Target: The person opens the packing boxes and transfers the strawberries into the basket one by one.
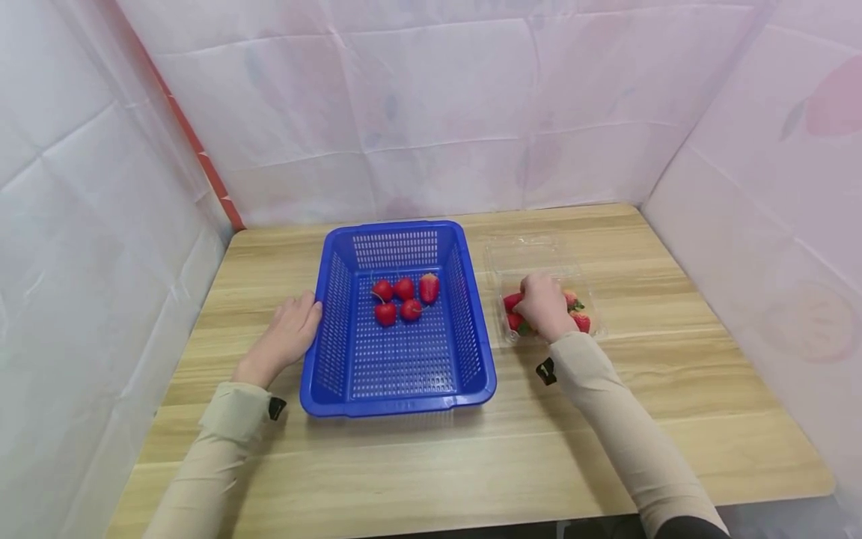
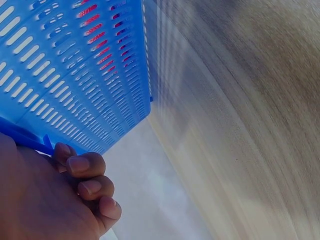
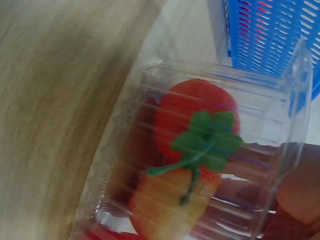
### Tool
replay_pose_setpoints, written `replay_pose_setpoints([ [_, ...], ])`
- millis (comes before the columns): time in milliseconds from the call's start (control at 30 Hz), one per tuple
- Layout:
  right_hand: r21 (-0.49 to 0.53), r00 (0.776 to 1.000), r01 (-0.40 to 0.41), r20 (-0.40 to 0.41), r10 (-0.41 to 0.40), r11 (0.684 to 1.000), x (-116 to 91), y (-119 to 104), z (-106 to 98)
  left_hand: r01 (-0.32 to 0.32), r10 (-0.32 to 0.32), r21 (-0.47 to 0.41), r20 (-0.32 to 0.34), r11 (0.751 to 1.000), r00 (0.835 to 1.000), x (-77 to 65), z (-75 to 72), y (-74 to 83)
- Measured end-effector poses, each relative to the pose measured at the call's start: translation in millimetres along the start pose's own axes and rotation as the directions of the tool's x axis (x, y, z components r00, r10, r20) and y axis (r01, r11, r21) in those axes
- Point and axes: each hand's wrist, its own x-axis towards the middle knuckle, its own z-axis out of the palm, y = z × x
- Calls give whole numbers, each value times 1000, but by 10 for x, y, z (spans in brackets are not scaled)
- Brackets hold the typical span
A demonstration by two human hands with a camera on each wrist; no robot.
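My left hand (image 1: 288, 335) holds the left rim of a blue plastic basket (image 1: 397, 408), its fingers curled at the edge in the left wrist view. Inside the basket lie several red cherries (image 1: 385, 313) and one strawberry (image 1: 429, 288). Over to the right, my right hand (image 1: 544, 305) reaches down into a clear plastic box (image 1: 528, 258) of strawberries (image 1: 580, 322). Through the box wall, the right wrist view shows a red strawberry (image 3: 192, 112) with a green leafy cap and a paler yellow-orange one (image 3: 167, 205). Cannot tell whether the right fingers pinch a strawberry.
The basket and the box stand side by side on a wood-grain table (image 1: 606, 449), the box near the basket's right wall. Pale printed sheets (image 1: 438, 112) hang behind the table and at both sides.
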Motion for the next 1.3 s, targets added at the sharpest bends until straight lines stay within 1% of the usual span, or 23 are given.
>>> replay_pose_setpoints([
  [200,-5,1000,-4,-1,4,1000,-15,-1,3,9,-9,-18,14,1000,1000,-4,-5,5],
  [367,-21,999,9,-34,-10,1000,-32,-31,-46,11,-11,-23,12,1000,1000,-8,-12,7],
  [533,-34,999,0,-51,-1,999,-51,-63,-107,17,-17,-14,9,1000,1000,-13,-19,6],
  [700,-39,995,29,-95,-32,999,-87,-129,-193,8,-8,-10,-1,1000,1000,-12,-31,27],
  [833,-13,995,34,-97,-35,999,-151,-210,-278,10,-10,-4,-3,1000,1000,-14,-39,50],
  [1100,-19,997,29,-76,-30,999,-253,-462,-467,29,-29,65,5,997,1000,-21,-61,80],
  [1300,-26,993,69,-95,-71,997,-258,-643,-544,24,-23,123,-13,992,1000,-21,-75,115],
])
